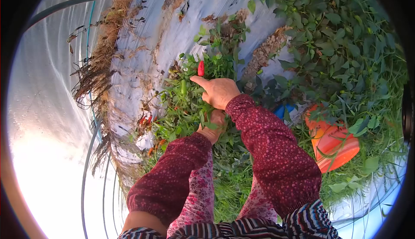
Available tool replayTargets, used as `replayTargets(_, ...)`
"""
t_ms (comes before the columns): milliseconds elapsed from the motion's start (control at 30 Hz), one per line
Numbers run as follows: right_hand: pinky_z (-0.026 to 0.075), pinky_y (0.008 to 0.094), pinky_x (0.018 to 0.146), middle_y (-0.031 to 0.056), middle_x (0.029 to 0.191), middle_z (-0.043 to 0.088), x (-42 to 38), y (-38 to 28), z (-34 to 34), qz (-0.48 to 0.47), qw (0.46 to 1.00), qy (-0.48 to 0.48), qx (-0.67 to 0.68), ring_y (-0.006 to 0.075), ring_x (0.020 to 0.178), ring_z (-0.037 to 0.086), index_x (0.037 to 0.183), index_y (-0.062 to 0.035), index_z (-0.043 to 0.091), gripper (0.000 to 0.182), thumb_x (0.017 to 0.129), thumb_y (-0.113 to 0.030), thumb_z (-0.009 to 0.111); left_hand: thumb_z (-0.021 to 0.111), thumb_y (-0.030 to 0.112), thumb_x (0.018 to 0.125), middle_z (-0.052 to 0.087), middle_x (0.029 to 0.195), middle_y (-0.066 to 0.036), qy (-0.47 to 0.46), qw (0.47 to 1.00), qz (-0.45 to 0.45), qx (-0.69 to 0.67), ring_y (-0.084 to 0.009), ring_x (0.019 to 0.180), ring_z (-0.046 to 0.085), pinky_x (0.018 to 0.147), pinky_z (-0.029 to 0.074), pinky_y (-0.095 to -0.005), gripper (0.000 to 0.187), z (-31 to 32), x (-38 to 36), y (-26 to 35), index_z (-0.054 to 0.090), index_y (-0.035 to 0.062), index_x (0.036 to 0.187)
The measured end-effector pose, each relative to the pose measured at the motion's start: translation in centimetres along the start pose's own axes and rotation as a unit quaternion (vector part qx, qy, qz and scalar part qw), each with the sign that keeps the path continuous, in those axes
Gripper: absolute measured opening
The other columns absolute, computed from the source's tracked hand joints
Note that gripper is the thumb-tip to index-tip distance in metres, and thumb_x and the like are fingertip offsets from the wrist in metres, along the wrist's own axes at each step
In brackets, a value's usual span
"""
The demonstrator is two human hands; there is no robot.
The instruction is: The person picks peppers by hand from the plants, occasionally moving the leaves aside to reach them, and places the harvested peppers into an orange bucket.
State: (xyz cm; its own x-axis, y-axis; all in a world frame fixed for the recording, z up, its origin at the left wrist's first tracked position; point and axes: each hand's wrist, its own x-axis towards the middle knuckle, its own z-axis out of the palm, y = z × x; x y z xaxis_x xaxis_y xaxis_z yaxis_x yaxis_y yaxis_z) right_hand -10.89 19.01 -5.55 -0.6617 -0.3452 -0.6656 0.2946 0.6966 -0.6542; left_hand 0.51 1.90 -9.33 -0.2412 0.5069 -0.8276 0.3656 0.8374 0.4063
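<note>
From where I stand, red pepper is upright in the foliage, w/ green pepper just below it. R hand has index finger stretched btwn them, prob. b/c leaves are dense there; I can't tell if its curled fingers grasp smth. L hand is lower, half hidden by leaves, grip can't tell. Orange bucket leans in grass, near R arm.

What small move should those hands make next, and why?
Probably ease the right hand slightly forward to take the red pepper: its extended index finger is already close by, and the pepper stands out above the leaves. The left hand is lower, partly hidden in the foliage.
</note>
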Motion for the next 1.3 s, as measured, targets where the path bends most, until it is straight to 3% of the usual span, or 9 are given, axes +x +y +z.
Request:
replayTargets(233, 0.048, 0.0438, 0.061, 0.0090, 0.077, 0.062, -0.4, 2.1, 2.2, -0.026, 0.999, 0.043, -0.008, 0.0293, 0.067, 0.061, 0.134, -0.0260, 0.041, 0.053, 0.082, -0.020, 0.051, 0.052, 0.007, 0.082, 0.059, 0.111, -0.015, 0.020, 0.986, 0.159, 0.043, -0.0278, 0.104, 0.057, 0.087, 0.046, -0.0401, 0.036, -16.6, -5.6, 3.4, 0.051, 0.0060, 0.118)
replayTargets(367, 0.049, 0.0431, 0.064, 0.0079, 0.079, 0.063, -0.7, 2.3, 2.7, -0.017, 0.998, 0.063, -0.023, 0.0276, 0.073, 0.063, 0.134, -0.0283, 0.042, 0.052, 0.084, -0.022, 0.052, 0.051, 0.009, 0.084, 0.064, 0.076, -0.016, 0.255, 0.926, 0.037, -0.277, -0.0333, 0.070, 0.064, 0.066, 0.051, -0.0436, 0.018, -21.9, -2.6, 1.4, 0.061, 0.0036, 0.098)
replayTargets(467, 0.050, 0.0430, 0.065, 0.0079, 0.079, 0.062, -0.6, 1.7, 2.2, -0.011, 0.998, 0.054, -0.037, 0.0274, 0.074, 0.063, 0.127, -0.0225, 0.047, 0.043, 0.084, -0.023, 0.052, 0.057, 0.016, 0.083, 0.065, 0.080, -0.018, 0.293, 0.944, 0.008, -0.150, -0.0332, 0.077, 0.065, 0.069, 0.051, -0.0423, 0.021, -22.9, 1.4, 0.5, 0.060, 0.0020, 0.098)
replayTargets(700, 0.051, 0.0436, 0.068, 0.0100, 0.083, 0.063, -0.8, 1.9, 3.6, -0.009, 0.997, 0.054, -0.056, 0.0299, 0.077, 0.062, 0.108, -0.0107, 0.048, 0.029, 0.083, -0.023, 0.054, 0.063, 0.026, 0.080, 0.065, 0.092, -0.020, 0.071, 0.991, -0.114, -0.003, -0.0348, 0.088, 0.063, 0.075, 0.050, -0.0424, 0.038, -19.6, 5.3, 0.9, 0.056, -0.0011, 0.106)
replayTargets(800, 0.051, 0.0425, 0.069, 0.0101, 0.083, 0.063, -2.7, 0.9, 3.3, -0.003, 0.995, 0.098, 0.007, 0.0304, 0.077, 0.062, 0.115, -0.0112, 0.048, 0.035, 0.083, -0.020, 0.056, 0.064, 0.020, 0.080, 0.065, 0.087, -0.016, 0.229, 0.952, -0.059, -0.194, -0.0304, 0.080, 0.064, 0.072, 0.050, -0.0383, 0.037, -18.6, 3.8, -0.2, 0.057, 0.0042, 0.113)
replayTargets(967, 0.048, 0.0456, 0.064, 0.0137, 0.081, 0.062, -6.7, -0.5, 2.8, 0.033, 0.955, 0.167, 0.245, 0.0328, 0.072, 0.061, 0.133, -0.0160, 0.038, 0.055, 0.082, -0.020, 0.058, 0.064, 0.008, 0.080, 0.061, 0.080, -0.008, 0.227, 0.903, -0.003, -0.365, -0.0163, 0.072, 0.059, 0.068, 0.049, -0.0289, 0.022, -19.0, 2.8, 0.2, 0.059, 0.0030, 0.102)
replayTargets(1033, 0.045, 0.0404, 0.057, 0.0091, 0.073, 0.059, -9.0, -0.7, 2.8, 0.050, 0.926, 0.183, 0.326, 0.0260, 0.063, 0.059, 0.129, -0.0132, 0.043, 0.046, 0.085, -0.019, 0.058, 0.062, 0.006, 0.081, 0.060, 0.083, -0.009, 0.265, 0.921, 0.011, -0.287, -0.0175, 0.073, 0.060, 0.067, 0.049, -0.0300, 0.016, -19.0, 2.9, -0.3, 0.060, 0.0037, 0.097)
replayTargets(1133, 0.038, 0.0250, 0.052, -0.0018, 0.072, 0.053, -12.5, -0.3, 3.7, 0.021, 0.732, 0.192, 0.654, 0.0089, 0.060, 0.051, 0.119, -0.0060, 0.052, 0.027, 0.094, -0.012, 0.050, 0.061, 0.006, 0.081, 0.059, 0.082, -0.010, 0.293, 0.938, 0.039, -0.179, -0.0228, 0.071, 0.060, 0.066, 0.048, -0.0316, 0.010, -19.7, 2.1, 0.9, 0.060, 0.0043, 0.090)
replayTargets(1300, 0.043, 0.0262, 0.053, 0.0021, 0.076, 0.055, -16.9, 1.7, 4.2, 0.002, 0.483, 0.228, 0.845, 0.0116, 0.066, 0.056, 0.115, -0.0050, 0.054, 0.025, 0.091, -0.011, 0.052, 0.060, 0.008, 0.082, 0.060, 0.089, -0.012, 0.298, 0.951, 0.072, 0.048, -0.0310, 0.076, 0.059, 0.068, 0.049, -0.0380, 0.012, -20.9, 2.0, 3.7, 0.059, 0.0053, 0.093)
